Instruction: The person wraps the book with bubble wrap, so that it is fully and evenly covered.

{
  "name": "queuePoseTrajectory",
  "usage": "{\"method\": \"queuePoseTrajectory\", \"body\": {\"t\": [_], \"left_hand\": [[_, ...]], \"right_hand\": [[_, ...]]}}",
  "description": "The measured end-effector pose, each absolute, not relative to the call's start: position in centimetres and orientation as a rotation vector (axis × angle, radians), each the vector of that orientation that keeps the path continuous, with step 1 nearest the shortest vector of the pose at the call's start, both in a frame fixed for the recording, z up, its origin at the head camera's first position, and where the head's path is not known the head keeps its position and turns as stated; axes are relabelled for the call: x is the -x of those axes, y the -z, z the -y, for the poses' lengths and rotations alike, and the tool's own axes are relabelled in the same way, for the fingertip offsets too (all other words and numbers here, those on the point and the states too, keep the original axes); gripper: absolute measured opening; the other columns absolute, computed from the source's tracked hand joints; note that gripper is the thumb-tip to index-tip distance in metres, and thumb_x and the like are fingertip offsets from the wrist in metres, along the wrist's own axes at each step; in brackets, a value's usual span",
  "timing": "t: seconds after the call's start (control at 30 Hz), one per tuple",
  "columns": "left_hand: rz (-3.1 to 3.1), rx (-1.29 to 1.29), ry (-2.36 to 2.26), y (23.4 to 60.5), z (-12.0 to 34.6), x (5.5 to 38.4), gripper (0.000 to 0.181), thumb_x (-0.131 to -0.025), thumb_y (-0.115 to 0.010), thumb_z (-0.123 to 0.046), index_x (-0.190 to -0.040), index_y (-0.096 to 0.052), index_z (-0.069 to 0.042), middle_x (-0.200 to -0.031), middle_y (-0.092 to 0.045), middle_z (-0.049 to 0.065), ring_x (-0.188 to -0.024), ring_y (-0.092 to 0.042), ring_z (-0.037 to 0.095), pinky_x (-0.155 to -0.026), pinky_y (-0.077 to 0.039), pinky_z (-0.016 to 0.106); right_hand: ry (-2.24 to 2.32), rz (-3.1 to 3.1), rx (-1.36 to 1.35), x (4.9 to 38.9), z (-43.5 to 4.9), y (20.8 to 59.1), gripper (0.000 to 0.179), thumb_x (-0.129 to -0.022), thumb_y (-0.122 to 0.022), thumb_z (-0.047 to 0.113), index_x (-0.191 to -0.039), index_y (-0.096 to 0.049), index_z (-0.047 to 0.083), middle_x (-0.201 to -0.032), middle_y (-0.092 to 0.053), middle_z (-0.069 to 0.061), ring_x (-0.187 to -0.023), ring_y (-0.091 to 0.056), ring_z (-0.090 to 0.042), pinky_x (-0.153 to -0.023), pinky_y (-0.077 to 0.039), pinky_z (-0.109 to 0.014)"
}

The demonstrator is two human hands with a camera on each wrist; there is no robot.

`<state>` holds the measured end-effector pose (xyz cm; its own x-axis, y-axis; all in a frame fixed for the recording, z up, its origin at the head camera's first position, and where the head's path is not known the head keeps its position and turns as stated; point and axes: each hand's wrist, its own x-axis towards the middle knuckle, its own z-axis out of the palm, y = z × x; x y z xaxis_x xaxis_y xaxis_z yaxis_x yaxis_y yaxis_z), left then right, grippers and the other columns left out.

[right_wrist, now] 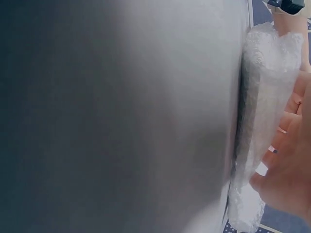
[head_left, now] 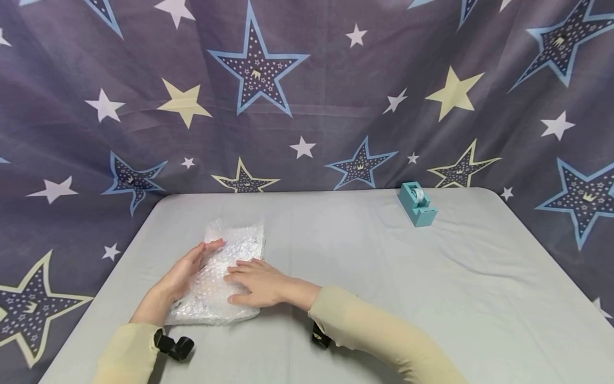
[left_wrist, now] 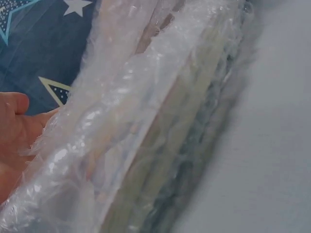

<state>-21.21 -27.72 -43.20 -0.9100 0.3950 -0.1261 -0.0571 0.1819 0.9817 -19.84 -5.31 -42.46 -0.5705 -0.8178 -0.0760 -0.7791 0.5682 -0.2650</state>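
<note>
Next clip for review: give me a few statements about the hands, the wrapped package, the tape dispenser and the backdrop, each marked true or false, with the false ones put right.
1. The right hand is over the bubble-wrapped package. True.
2. The left hand holds the tape dispenser. False: it is at the package's left side.
3. The tape dispenser is teal. True.
4. The package lies right of the tape dispenser. False: it lies to the left.
5. The backdrop is plain. False: stars cover it.
</note>
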Motion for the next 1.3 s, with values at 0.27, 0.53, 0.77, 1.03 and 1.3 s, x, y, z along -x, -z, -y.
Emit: {"method": "queuePoseTrajectory", "body": {"t": [0.27,0.53,0.77,1.03,1.3], "left_hand": [[-2.206,-0.329,-1.725,43.5,27.3,21.3,0.053,-0.099,-0.033,-0.032,-0.144,-0.021,-0.006,-0.152,-0.005,0.014,-0.138,0.002,0.036,-0.105,-0.001,0.063],[-2.364,-0.374,-1.615,43.6,27.2,21.2,0.05,-0.096,-0.044,-0.026,-0.14,-0.032,-0.006,-0.152,-0.006,0.016,-0.137,0.005,0.04,-0.099,-0.004,0.07],[-2.545,-0.49,-1.477,43.8,26.9,21.0,0.048,-0.09,-0.049,-0.003,-0.137,-0.036,-0.002,-0.149,-0.012,0.024,-0.135,-0.003,0.046,-0.105,-0.008,0.063],[-2.714,-0.538,-1.284,43.6,26.5,20.8,0.047,-0.088,-0.045,0.005,-0.134,-0.039,-0.001,-0.146,-0.019,0.025,-0.135,-0.007,0.045,-0.103,-0.016,0.062],[-2.768,-0.549,-1.233,43.5,26.1,20.4,0.052,-0.086,-0.046,0.008,-0.136,-0.038,-0.005,-0.146,-0.021,0.025,-0.134,-0.008,0.047,-0.103,-0.009,0.065]], "right_hand": [[0.226,-2.624,1.364,20.2,5.3,42.4,0.055,-0.091,-0.038,0.056,-0.14,-0.034,0.03,-0.148,-0.025,0.011,-0.139,-0.015,-0.011,-0.113,-0.013,-0.035],[0.272,-2.584,1.399,20.6,5.0,42.4,0.058,-0.09,-0.038,0.056,-0.14,-0.034,0.028,-0.149,-0.025,0.01,-0.139,-0.015,-0.011,-0.113,-0.012,-0.036],[0.32,-2.554,1.436,20.8,4.7,42.6,0.059,-0.09,-0.041,0.055,-0.14,-0.035,0.026,-0.149,-0.026,0.008,-0.139,-0.015,-0.012,-0.113,-0.012,-0.036],[0.38,-2.528,1.432,21.1,4.6,42.7,0.059,-0.09,-0.042,0.055,-0.141,-0.034,0.025,-0.149,-0.024,0.008,-0.139,-0.014,-0.013,-0.113,-0.01,-0.036],[0.413,-2.512,1.447,20.8,4.3,42.7,0.059,-0.09,-0.043,0.052,-0.14,-0.035,0.022,-0.149,-0.025,0.005,-0.139,-0.015,-0.014,-0.113,-0.011,-0.04]]}}
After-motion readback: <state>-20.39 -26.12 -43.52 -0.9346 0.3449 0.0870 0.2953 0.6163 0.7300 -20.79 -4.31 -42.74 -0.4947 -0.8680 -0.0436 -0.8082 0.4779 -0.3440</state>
